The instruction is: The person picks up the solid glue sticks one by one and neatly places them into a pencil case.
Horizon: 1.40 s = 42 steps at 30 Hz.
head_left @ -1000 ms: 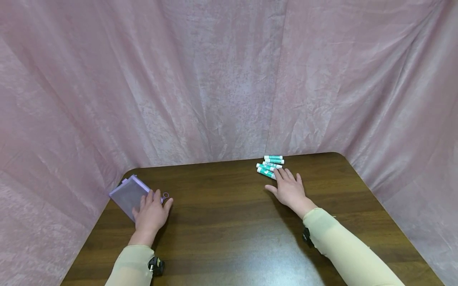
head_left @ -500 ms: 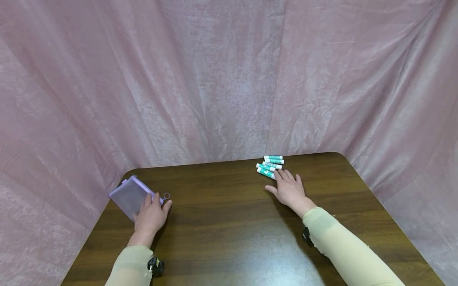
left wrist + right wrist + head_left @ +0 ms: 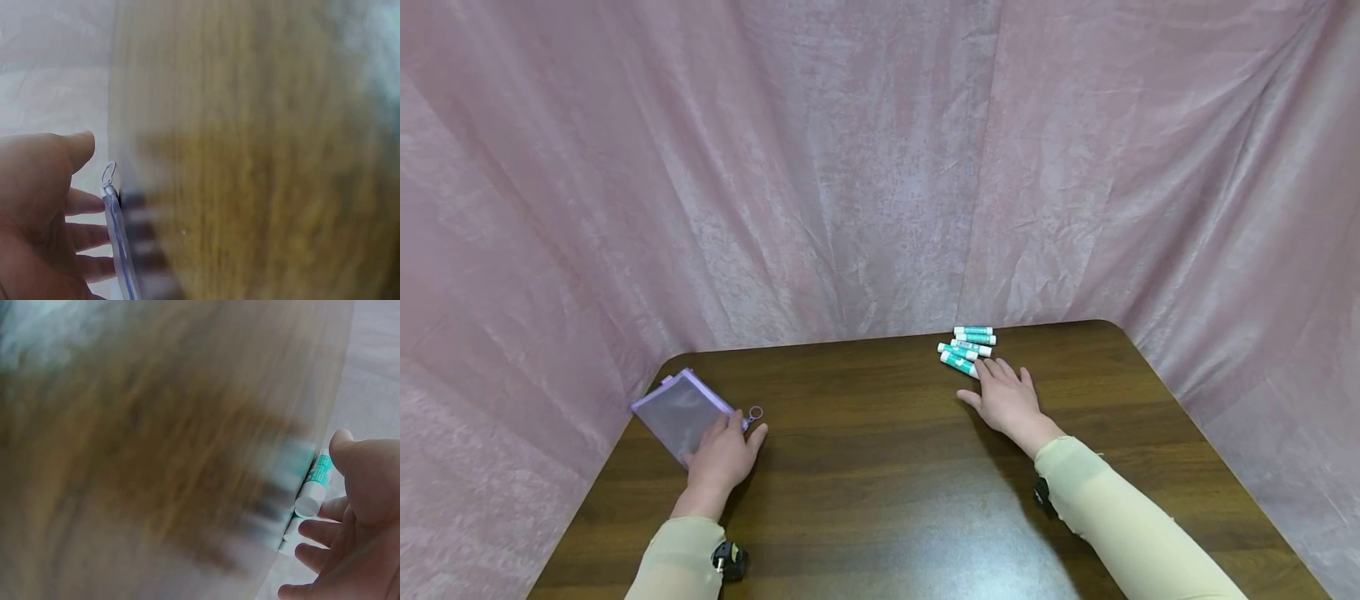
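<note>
A flat lilac zip pouch (image 3: 679, 411) lies near the table's left corner, its metal ring pull (image 3: 756, 412) pointing right. My left hand (image 3: 722, 454) rests on the pouch's near right end with fingers straight; in the left wrist view the pouch edge (image 3: 119, 240) and ring (image 3: 109, 170) sit just beyond the fingers (image 3: 84, 203). Several teal-and-white glue sticks (image 3: 967, 346) lie bunched at the far right. My right hand (image 3: 1006, 397) lies flat on the table, fingertips touching the nearest stick (image 3: 958, 362); the right wrist view shows that stick (image 3: 312, 487) by my fingers (image 3: 322, 528).
The dark wooden table (image 3: 880, 467) has rounded far corners. Pink cloth (image 3: 865, 167) hangs close behind it and down both sides. Both forearms wear pale yellow sleeves (image 3: 1120, 521).
My left hand has slid slightly toward me and rightward on the pouch, and the pouch has shifted a little with it. The right hand has stayed put.
</note>
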Tool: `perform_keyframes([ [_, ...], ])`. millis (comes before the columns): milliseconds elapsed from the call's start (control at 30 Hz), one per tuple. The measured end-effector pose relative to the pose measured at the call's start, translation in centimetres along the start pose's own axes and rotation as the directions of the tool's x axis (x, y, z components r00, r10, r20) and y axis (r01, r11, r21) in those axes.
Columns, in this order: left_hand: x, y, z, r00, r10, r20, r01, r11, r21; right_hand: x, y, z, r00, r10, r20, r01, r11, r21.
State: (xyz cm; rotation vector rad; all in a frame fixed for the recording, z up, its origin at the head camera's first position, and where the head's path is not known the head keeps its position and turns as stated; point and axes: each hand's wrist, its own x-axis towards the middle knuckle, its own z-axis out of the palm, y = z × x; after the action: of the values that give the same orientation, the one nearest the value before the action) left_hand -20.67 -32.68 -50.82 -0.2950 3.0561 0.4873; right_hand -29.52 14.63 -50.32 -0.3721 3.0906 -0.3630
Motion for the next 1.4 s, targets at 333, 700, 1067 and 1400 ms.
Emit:
perform_keyframes([
  [333,-1.0,1.3,0.1,1.0,0.028,0.0,-0.028,0.999,0.015,-0.3,-0.1,0.0,1.0,-0.01,-0.003,0.01,1.0,0.006],
  [700,-2.1,3.0,0.4,0.996,0.093,-0.003,-0.093,0.995,0.021,-0.4,-0.3,0.1,1.0,-0.018,-0.02,0.019,1.0,0.006],
  [1067,-2.9,4.7,0.8,0.983,0.181,0.0,-0.181,0.983,0.039,-0.4,-0.4,0.2,0.996,-0.046,-0.072,0.046,0.999,-0.003],
  [1400,-3.0,5.3,1.4,0.975,0.222,0.017,-0.222,0.975,0.029,-0.4,-0.5,0.1,0.995,-0.05,-0.089,0.049,0.999,-0.01],
])
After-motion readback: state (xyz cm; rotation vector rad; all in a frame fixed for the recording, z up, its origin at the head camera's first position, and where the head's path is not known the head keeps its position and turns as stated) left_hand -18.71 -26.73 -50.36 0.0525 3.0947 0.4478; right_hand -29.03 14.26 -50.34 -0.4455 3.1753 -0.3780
